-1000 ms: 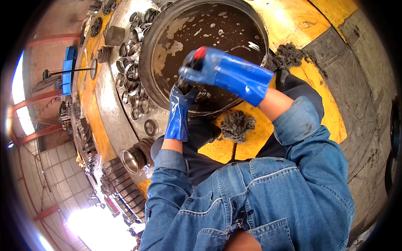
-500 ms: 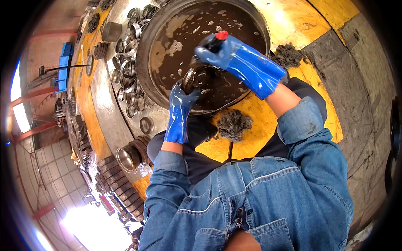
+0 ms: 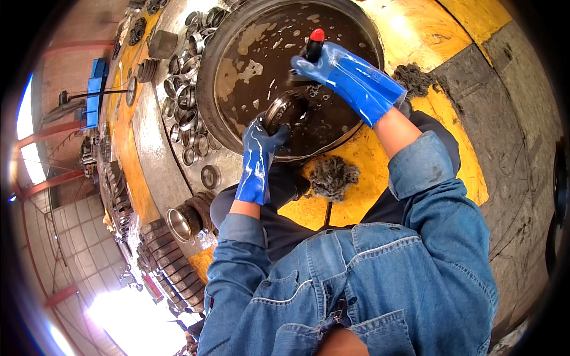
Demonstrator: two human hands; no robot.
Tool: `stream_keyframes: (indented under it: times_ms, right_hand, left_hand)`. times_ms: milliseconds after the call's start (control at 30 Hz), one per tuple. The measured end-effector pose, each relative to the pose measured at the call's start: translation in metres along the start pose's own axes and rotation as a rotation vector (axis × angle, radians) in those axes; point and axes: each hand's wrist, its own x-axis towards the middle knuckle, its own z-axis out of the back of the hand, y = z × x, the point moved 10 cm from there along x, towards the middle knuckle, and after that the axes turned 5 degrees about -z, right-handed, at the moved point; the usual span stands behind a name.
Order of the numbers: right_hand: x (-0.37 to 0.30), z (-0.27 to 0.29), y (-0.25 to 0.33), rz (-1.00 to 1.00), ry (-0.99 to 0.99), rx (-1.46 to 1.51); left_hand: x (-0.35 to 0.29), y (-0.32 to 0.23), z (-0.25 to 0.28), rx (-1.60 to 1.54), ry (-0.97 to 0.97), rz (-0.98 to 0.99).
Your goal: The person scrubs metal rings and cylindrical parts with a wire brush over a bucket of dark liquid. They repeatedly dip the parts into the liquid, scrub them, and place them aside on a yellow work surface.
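My left hand (image 3: pixel 258 142), in a wet blue rubber glove, grips a dark, wet metal ring (image 3: pixel 278 113) by its lower left edge. The ring is tilted over the near part of a round basin (image 3: pixel 209 101) of dark, murky liquid. In a matching glove, my right hand (image 3: pixel 326 62) is closed round what looks like a brush (image 3: pixel 315 46), with a black handle and a red end pointing up. The brush's working end is dark and partly hidden below the fingers, a little above and right of the ring, apart from it.
Several metal rings (image 3: pixel 187 98) lie heaped left of the basin, one loose ring (image 3: pixel 210 177) nearer me. Grey fibre wads lie on the yellow floor, one wad (image 3: pixel 334 178) before me, another wad (image 3: pixel 414 80) at the basin's right. Stacked rings (image 3: pixel 181 222) stand by my left knee.
My right hand has moved slightly right and away from the ring, with the brush handle now more upright. The ring has turned a little in my left hand, showing more of its outer side.
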Motion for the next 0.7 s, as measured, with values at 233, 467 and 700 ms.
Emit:
stream_keyframes:
  times_ms: [233, 467, 700]
  right_hand:
    - [-0.001, -0.063, 0.057, 0.158, 0.222, -0.118]
    - [-0.003, -0.003, 0.019, -0.008, -0.006, -0.063]
    - [0.006, -0.049, 0.020, 0.011, 0.171, 0.008]
  left_hand:
    - [-0.004, 0.021, -0.001, 0.182, 0.016, -0.240]
    - [-0.002, 0.002, 0.005, 0.179, -0.065, -0.102]
    - [0.008, 0.033, 0.004, 0.118, -0.029, -0.105]
